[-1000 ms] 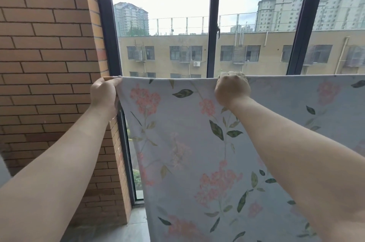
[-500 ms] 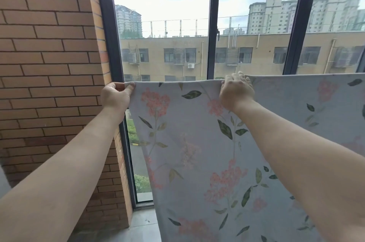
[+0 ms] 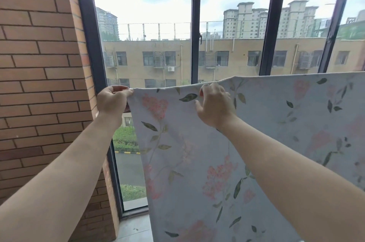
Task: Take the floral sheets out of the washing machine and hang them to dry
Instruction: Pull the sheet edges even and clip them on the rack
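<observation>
I'm on the hanging step: the floral sheet (image 3: 197, 162) hangs spread before the window (image 3: 269, 24), top edge running off right (its support is hidden under the fold). My left hand (image 3: 111, 101) pinches the top left corner, arm stretched far. My right hand (image 3: 215, 105) hooks its fingers over the edge nearby, thumb splayed. Next, I reckon: draw the corner left to flatten the sag.

brick wall (image 3: 39, 83) blocks 9 o'clock; window bars (image 3: 195, 24) close 12. sheet (image 3: 197, 143) fills 3 to 6. open gap above floor (image 3: 134, 230) at 7.
</observation>
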The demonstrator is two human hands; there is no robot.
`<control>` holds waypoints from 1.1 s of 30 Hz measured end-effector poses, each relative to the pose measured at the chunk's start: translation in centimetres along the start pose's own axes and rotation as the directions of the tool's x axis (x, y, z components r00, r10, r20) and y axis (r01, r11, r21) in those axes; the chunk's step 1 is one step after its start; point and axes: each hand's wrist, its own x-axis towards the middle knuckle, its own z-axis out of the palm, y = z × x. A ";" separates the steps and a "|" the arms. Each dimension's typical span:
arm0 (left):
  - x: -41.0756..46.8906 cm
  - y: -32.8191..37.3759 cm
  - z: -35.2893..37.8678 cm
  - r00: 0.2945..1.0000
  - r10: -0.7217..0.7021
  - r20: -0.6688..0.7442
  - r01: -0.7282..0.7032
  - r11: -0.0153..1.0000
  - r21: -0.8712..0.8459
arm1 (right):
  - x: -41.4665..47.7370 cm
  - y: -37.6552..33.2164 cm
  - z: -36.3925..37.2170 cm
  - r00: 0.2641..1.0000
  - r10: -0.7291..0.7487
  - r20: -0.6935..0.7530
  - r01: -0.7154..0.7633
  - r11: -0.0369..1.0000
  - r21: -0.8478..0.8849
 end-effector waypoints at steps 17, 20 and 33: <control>-3.7 -2.6 1.0 0.935 0.343 -0.085 -0.211 0.735 0.645 | -4.6 0.1 3.3 0.944 0.110 0.310 -0.161 0.977 0.142; -7.4 -3.8 4.5 0.782 0.609 0.137 -0.536 0.543 0.647 | -6.5 3.3 3.1 0.901 0.216 0.376 -0.276 0.954 0.114; -26.9 -15.5 20.7 0.301 0.232 0.925 -0.903 0.383 0.198 | -21.6 24.2 1.0 0.710 0.557 0.430 -0.618 0.786 0.002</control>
